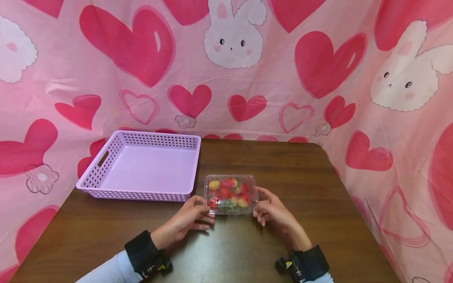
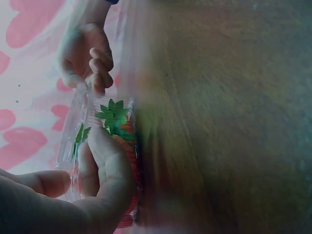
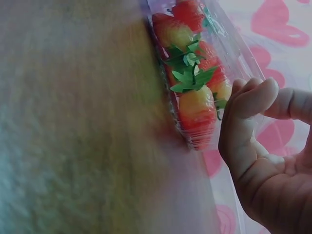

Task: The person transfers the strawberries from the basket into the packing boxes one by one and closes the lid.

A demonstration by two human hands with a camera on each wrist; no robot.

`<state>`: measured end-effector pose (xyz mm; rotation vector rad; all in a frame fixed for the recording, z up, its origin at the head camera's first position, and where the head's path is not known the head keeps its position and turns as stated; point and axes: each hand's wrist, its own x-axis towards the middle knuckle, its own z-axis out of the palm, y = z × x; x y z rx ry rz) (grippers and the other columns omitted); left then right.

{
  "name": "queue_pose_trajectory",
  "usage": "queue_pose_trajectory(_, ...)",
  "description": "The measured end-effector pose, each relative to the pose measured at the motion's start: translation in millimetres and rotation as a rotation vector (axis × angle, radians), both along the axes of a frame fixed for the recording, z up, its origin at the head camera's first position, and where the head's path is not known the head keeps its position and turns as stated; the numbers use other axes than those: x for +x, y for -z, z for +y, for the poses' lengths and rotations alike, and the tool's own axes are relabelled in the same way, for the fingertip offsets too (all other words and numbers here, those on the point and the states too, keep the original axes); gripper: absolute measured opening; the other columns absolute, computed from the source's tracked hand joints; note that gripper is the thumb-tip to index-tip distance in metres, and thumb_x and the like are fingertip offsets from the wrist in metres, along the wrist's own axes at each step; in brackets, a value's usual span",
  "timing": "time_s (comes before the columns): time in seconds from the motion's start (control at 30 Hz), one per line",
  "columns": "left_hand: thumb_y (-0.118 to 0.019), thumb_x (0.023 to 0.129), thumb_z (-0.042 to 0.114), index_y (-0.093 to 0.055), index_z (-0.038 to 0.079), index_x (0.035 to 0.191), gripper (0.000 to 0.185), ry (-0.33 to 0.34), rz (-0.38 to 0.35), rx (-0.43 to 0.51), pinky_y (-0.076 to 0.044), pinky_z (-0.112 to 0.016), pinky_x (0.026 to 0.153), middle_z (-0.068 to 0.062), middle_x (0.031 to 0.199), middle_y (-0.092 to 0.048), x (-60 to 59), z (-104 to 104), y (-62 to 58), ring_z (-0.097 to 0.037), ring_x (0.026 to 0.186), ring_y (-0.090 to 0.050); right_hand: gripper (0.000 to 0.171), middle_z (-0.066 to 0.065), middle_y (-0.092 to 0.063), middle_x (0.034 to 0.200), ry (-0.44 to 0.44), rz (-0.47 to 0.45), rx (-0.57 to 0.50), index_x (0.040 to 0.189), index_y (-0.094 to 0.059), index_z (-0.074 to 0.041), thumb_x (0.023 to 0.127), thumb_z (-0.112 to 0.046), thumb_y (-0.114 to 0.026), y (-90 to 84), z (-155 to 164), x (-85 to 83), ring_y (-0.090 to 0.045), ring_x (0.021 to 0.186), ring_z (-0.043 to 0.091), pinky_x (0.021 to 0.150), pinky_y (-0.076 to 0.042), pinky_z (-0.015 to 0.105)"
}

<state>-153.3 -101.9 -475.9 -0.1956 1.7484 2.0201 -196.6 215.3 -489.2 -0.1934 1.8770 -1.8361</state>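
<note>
Centrally, a clear, rigid plastic clamshell box (image 1: pixel 230 194) of red-and-yellow strawberries (image 1: pixel 226 192) rests on the dark wood-grain tabletop (image 1: pixel 283 165). The left hand (image 1: pixel 189 220) and right hand (image 1: pixel 272 212) flank it, curled fingers gripping its near corners. A perforated lilac basket (image 1: pixel 141 167) stands alongside.

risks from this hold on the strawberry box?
1. The clear strawberry box is thin plastic, pinched at its ends by the left hand and right hand. A hard grip could flex it and pop the lid.
2. If lifted unevenly, the strawberries may shift or bruise.
3. The lilac basket sits close on the left. A low, sideways move could catch its rim.
</note>
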Motion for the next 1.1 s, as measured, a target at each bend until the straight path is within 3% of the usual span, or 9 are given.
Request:
queue_pose_trajectory(0.4,-0.053,0.104,0.0,-0.038,0.0,0.123,0.024,-0.044,0.01,0.008,-0.061,-0.039,0.071,-0.02,0.096,-0.073,-1.2,6.2,-0.9,-0.026,0.083,-0.074,0.07,0.008,-0.068,0.078,0.039,-0.006,-0.033,0.162,-0.024,0.0,0.098,-0.001,-0.054,0.4,-2.6,1.8,-0.059,0.06,0.016,0.053,-0.054,0.025)
queue_pose_trajectory(0.8,-0.051,0.103,-0.004,-0.039,0.0,0.119,0.02,-0.069,0.032,-0.002,-0.06,-0.035,0.066,-0.014,0.088,-0.072,-0.9,7.8,0.6,-0.022,0.077,-0.073,0.072,0.007,-0.069,0.08,0.01,0.002,-0.056,0.163,-0.02,0.001,0.099,0.001,-0.055,2.8,-2.1,1.6,-0.059,0.06,0.014,0.053,-0.053,0.025)
queue_pose_trajectory(1.1,-0.052,0.104,-0.002,-0.038,-0.001,0.123,0.023,-0.074,0.012,0.01,-0.061,-0.037,0.068,-0.018,0.095,-0.073,-0.1,7.8,0.5,-0.024,0.08,-0.073,0.073,0.007,-0.069,0.08,0.004,-0.009,-0.045,0.163,-0.019,0.0,0.099,-0.001,-0.054,1.3,-2.6,1.6,-0.059,0.062,0.014,0.055,-0.054,0.026)
